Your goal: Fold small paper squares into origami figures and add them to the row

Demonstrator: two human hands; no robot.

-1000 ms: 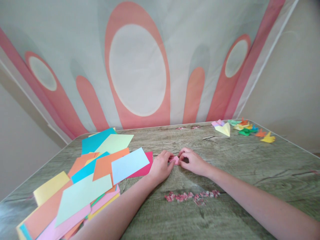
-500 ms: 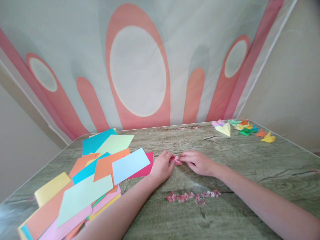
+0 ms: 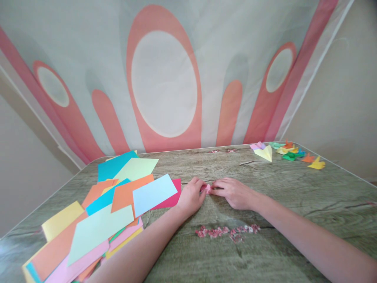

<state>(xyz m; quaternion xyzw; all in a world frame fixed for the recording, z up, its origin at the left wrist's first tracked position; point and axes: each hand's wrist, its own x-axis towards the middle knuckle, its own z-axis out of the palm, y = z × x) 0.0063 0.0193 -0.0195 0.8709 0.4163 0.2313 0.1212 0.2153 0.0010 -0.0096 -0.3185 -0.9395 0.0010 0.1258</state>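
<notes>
A small folded piece of pink paper (image 3: 208, 189) lies between my two hands near the middle of the table. My left hand (image 3: 193, 195) pinches its left side, thumb in front and fingers behind. From the right, my right hand (image 3: 232, 192) grips the other side between thumb and fingertips. Most of the paper is covered by the fingers, so its exact folded shape cannot be made out. Just left of my left hand, a red sheet (image 3: 167, 198) sticks out from under a pale blue sheet (image 3: 154, 194).
Loose coloured sheets (image 3: 100, 232) spread over the table's left side, under my left forearm. At the far right sit a pale yellow paper plane (image 3: 264, 152) and several folded paper figures (image 3: 317, 162). The wood-grain table (image 3: 282, 243) bears printed pink blossoms (image 3: 216, 232). A patterned cloth (image 3: 165, 82) hangs behind.
The fingers of my right hand have shifted slightly on the pink paper, and less of it shows now. My left hand stays nearly where it was.
</notes>
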